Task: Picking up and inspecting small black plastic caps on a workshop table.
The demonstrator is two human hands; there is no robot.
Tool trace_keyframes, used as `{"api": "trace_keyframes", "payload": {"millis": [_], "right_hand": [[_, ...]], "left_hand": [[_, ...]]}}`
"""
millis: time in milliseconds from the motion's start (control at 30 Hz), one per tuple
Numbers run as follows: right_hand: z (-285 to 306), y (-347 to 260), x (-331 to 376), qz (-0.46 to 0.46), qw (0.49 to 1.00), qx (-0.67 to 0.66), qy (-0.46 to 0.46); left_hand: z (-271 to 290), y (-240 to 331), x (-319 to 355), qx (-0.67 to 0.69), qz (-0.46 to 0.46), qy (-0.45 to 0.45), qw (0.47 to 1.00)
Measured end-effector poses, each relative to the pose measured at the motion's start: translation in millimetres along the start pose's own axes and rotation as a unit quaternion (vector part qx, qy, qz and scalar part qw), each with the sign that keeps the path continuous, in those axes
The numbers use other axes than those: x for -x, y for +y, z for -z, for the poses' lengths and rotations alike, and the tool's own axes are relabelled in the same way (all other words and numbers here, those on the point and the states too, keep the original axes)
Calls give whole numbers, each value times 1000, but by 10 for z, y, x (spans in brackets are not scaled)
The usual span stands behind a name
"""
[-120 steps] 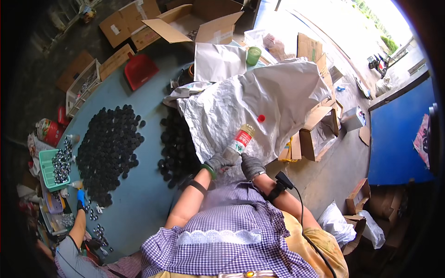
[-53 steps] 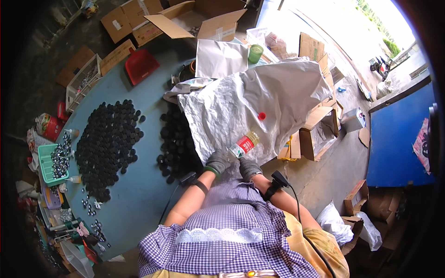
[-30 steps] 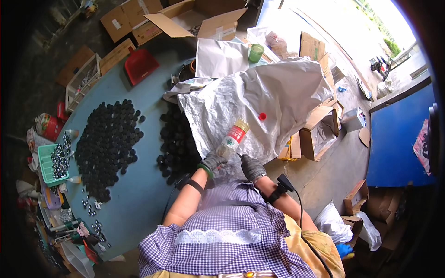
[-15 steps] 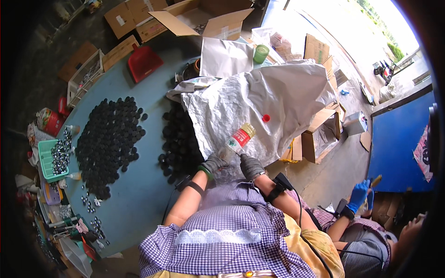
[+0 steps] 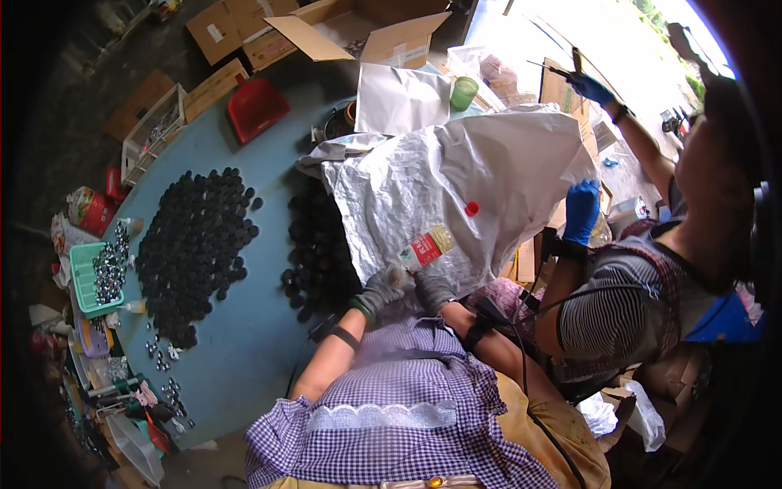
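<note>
A clear plastic bottle (image 5: 428, 247) with a red label lies tilted over a crumpled silver sheet (image 5: 383, 208). My left hand (image 5: 381, 290), in a grey glove, is closed at the bottle's near end. Beside it my right hand (image 5: 435, 290), also grey-gloved, has its fingers drawn in close to the same end; what they grip is hidden. A red cap (image 5: 472, 209) rests on the sheet beyond the bottle. Black round pieces (image 5: 314, 253) are heaped along the sheet's left edge.
On the blue-grey table (image 5: 269, 175) lie a large pile of black discs (image 5: 191, 248), a red dustpan (image 5: 256, 110) and a green basket (image 5: 82, 277) of shiny parts. A green cup (image 5: 463, 93) and open carton (image 5: 350, 33) stand behind. Close on my right is a co-worker in blue gloves (image 5: 582, 210).
The bottle has tipped flatter, its far end swinging right and nearer. My hands stay close together. The co-worker has risen and come forward on the right, one arm reaching out past the sheet.
</note>
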State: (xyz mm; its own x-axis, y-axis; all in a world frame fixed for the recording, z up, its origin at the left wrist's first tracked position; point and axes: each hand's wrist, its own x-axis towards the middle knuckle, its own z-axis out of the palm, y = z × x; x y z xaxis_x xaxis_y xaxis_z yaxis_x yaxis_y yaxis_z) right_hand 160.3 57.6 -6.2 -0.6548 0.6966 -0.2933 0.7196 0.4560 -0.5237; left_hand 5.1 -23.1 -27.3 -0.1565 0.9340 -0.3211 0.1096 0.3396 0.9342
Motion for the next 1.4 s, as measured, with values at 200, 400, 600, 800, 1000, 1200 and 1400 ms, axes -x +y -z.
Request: {"api": "trace_keyframes", "payload": {"millis": [200, 400, 600, 800, 1000, 1200, 1400], "right_hand": [[228, -318, -122, -50, 975, 101, -191], [54, -59, 12, -4, 999, 41, 32], [198, -374, 209, 67, 997, 9, -48], [91, -769, 189, 41, 905, -423, 19], [398, -1435, 161, -26, 847, -526, -74], [152, -1301, 86, 41, 858, -495, -127], [150, -594, 281, -99, 854, -505, 76]], "left_hand": [[60, -417, -110, -400, -290, 67, 867], [264, 551, 367, -275, -214, 103, 932], [485, 174, 602, 405, -26, 130, 905], [633, 155, 848, 436, 37, 134, 889], [712, 425, 1103, 325, 13, 60, 944], [776, 340, 1285, 463, 38, 1, 886], [834, 147, 1137, 489, 74, 34, 869]]}}
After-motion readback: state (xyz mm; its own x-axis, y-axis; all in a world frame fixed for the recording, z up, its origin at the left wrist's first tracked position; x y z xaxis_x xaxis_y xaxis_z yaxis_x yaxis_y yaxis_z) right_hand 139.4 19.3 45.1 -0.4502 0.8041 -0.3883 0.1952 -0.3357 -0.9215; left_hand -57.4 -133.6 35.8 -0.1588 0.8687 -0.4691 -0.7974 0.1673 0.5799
